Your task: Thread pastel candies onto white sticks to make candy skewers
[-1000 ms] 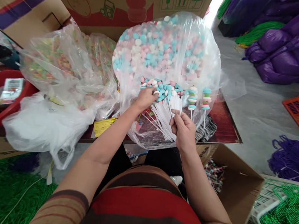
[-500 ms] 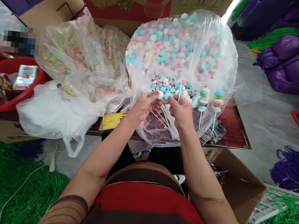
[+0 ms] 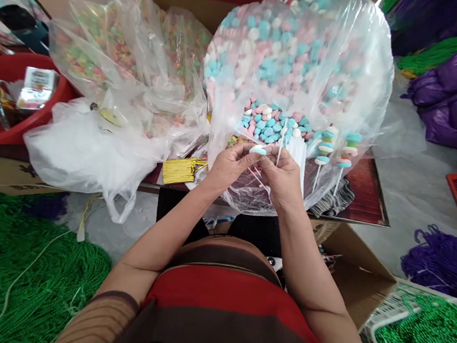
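Note:
A white-and-blue candy piece (image 3: 258, 150) sits between my two hands, white on top and blue beneath. My left hand (image 3: 229, 166) is closed, its thumb and fingers pinching the candy from the left. On the other side, my right hand (image 3: 283, 175) pinches it too, and a thin white stick (image 3: 282, 136) stands up out of those fingers. Loose blue, pink and white candies (image 3: 271, 124) lie just beyond the hands in the open mouth of a big clear bag (image 3: 332, 57). Two candy skewers (image 3: 325, 147) (image 3: 349, 151) rest right of my right hand.
White sticks (image 3: 296, 154) lie beside my right hand. Left are yellow twist ties (image 3: 179, 170), a bag of ring-shaped candies (image 3: 114, 48), a white plastic bag (image 3: 94, 151) and a red basin (image 3: 22, 129). A cardboard box (image 3: 353, 268) stands below the table's right end.
The white candy at my left hand and the blue one at my right were apart; now they are together, white above blue. My hands have drawn closer, and the camera view has shifted.

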### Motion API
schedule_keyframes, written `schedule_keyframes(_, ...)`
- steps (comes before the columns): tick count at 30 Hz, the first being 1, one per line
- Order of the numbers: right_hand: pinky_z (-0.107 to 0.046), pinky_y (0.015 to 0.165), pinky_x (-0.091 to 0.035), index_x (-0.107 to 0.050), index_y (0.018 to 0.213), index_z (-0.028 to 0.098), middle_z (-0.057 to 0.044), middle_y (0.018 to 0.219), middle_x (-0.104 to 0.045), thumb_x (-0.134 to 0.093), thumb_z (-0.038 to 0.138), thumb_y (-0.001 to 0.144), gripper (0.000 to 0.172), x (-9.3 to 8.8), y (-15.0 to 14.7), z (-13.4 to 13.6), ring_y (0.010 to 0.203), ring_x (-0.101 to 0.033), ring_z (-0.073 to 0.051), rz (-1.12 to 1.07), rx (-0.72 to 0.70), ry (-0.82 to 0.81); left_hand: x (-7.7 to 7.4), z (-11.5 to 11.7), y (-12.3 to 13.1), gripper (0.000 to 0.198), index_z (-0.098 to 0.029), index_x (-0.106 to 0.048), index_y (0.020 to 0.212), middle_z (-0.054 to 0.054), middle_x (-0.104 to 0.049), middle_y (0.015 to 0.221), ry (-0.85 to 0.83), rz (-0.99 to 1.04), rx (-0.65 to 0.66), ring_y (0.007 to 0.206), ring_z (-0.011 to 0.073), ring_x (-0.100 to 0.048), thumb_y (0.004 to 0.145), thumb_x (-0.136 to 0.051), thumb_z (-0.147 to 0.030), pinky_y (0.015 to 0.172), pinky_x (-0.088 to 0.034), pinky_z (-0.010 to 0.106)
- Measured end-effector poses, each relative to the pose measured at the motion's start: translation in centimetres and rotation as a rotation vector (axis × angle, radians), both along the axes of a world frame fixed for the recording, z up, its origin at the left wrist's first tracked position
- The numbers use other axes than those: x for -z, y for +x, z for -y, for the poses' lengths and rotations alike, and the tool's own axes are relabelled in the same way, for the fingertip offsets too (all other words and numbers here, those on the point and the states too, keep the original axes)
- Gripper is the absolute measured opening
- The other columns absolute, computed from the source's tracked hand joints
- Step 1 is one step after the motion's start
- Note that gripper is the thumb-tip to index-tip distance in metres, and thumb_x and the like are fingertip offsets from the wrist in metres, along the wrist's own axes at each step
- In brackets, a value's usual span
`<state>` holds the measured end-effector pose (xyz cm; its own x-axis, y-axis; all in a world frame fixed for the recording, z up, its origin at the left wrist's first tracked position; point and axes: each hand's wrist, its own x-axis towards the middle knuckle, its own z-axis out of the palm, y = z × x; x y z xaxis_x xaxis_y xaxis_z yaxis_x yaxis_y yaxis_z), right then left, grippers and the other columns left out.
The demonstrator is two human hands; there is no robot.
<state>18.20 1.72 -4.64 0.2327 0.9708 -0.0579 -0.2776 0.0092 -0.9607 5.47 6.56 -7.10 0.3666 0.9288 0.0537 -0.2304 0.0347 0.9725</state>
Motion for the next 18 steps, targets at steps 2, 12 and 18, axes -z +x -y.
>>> schedule_keyframes(2,-0.02,0.044,-0.026,-0.059,0.09,0.023,0.006,0.067,-0.058,-0.085,0.046,0.075,0.037,0.0,-0.1,0.4,0.048,-0.04,-0.006,0.015,-0.021,-0.018,0.1,-0.1,-0.2,0.049,-0.019,-0.078,0.098,-0.001,-0.07,0.08,-0.037,-0.022,-0.001,0.071,0.0103,-0.058,0.072,-0.085,-0.06,0.067,-0.045,0.022)
schedule_keyframes(12,-0.022,0.042,-0.022,-0.062,0.109,0.024,0.005,0.077,-0.063,-0.071,0.053,0.088,0.037,1.0,-0.6,2.4,0.046,-0.031,-0.005,0.064,0.008,-0.025,0.2,1.2,-0.6,0.033,-0.018,-0.075,0.088,-0.004,-0.067,0.07,-0.031,-0.155,-0.15,0.062,0.0079,-0.055,0.08,-0.078,-0.05,0.06,-0.043,0.02)
schedule_keyframes(18,-0.024,0.042,-0.021,-0.064,0.103,0.022,0.002,0.069,-0.064,-0.056,0.07,0.091,0.05,0.0,-0.7,3.9,0.044,-0.035,-0.008,-0.027,-0.138,-0.045,-1.2,1.1,-0.6,0.035,-0.019,-0.069,0.086,-0.005,-0.067,0.067,-0.262,0.117,-0.19,0.056,0.007,-0.061,0.074,-0.086,-0.047,0.055,-0.045,0.019)
